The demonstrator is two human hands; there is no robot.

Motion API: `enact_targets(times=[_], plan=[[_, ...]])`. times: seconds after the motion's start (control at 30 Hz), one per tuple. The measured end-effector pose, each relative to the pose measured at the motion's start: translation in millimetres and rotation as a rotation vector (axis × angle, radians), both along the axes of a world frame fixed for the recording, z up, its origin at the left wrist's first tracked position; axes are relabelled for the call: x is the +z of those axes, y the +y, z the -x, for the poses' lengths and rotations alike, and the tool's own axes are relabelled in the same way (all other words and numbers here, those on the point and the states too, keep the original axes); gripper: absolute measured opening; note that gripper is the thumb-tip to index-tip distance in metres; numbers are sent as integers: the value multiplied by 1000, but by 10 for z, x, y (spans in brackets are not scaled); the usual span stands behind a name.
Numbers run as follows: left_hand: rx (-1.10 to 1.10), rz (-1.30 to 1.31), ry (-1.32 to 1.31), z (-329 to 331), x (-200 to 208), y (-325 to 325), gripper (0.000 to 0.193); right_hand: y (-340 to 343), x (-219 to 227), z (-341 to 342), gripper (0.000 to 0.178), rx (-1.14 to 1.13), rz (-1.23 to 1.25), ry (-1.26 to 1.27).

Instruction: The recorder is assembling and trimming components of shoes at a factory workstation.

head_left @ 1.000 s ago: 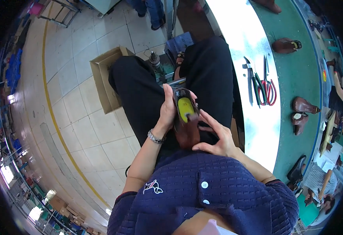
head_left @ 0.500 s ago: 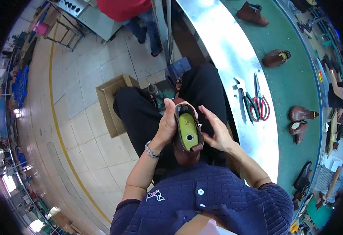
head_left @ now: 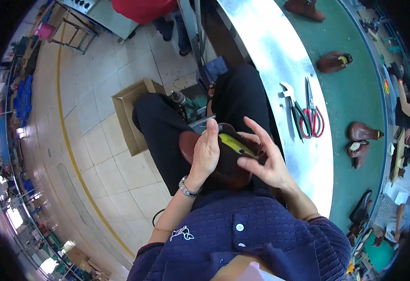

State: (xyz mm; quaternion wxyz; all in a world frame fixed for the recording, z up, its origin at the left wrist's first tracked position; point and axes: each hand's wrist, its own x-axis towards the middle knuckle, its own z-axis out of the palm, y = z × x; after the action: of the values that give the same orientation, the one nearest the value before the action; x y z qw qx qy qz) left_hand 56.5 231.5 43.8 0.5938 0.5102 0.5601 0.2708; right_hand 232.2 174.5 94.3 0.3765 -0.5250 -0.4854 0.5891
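A brown leather shoe [head_left: 226, 161] lies tilted over my lap, its rounded toe toward the left and its opening facing up. Inside it sits a yellow-green shoe last [head_left: 233, 143] with a dark hole near one end. My left hand [head_left: 206, 152] is pressed along the shoe's near left side, thumb raised, and its other fingers are hidden beneath. On the other side my right hand [head_left: 270, 164] grips the upper's edge near the opening. Its thumb is by the heel end and its index finger sticks up.
On the metal bench top to the right lie pincers [head_left: 293, 107] and red-handled scissors [head_left: 313, 117]. Beyond runs a green conveyor belt [head_left: 336, 103] with several brown shoes. A cardboard box [head_left: 132, 126] stands left of my knees, near a power tool [head_left: 179, 97]. A person in red [head_left: 144, 9] stands ahead.
The shoe has turned and tipped, so its toe now points left and the last slants. My right hand has closed in on the upper's edge.
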Motion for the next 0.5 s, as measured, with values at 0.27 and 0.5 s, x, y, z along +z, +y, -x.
enact_targets(times=[0.27,0.5], plan=[[-307,192,-302,162,-155,-92,56,51,-392,-267,48,-153,41,34],[-215,96,-278,77,-389,-214,49,221,-148,54,26,159,-365,-857]])
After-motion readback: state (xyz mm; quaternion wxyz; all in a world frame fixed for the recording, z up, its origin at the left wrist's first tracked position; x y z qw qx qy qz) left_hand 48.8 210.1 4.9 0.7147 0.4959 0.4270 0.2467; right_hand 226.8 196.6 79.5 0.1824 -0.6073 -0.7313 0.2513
